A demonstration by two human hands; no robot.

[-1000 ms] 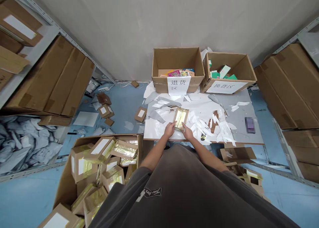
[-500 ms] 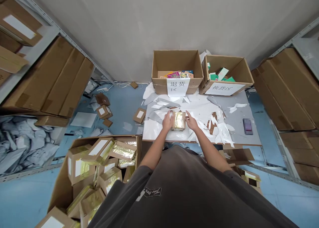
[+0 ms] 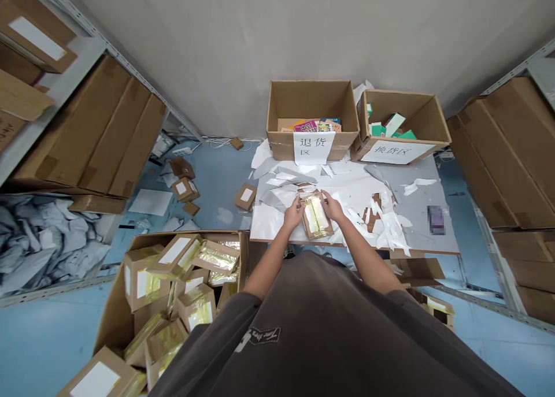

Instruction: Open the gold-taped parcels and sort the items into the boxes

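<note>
Between my hands is a small brown cardboard box (image 3: 317, 216), tilted, with a white label and shiny yellowish tape along its upper face. My left hand (image 3: 293, 213) grips its left side near the far corner. On the opposite side, my right hand (image 3: 332, 206) holds the far right corner. The box is over the near part of the table (image 3: 271, 226), which is strewn with torn white paper (image 3: 384, 226). Whether its lower edge touches the table I cannot tell.
Behind stand two open cartons with handwritten signs: one with books (image 3: 306, 126), another with green-and-white boxes (image 3: 394, 123). A large carton (image 3: 255, 258) of taped parcels (image 3: 219, 257) is at my lower left. A blurred purple item (image 3: 436, 219) lies at the table's right. Shelves flank both sides.
The box has been tipped and turned, so a face with a white label now shows beside the tape. Both hands have shifted with it, and the view has swung slightly left.
</note>
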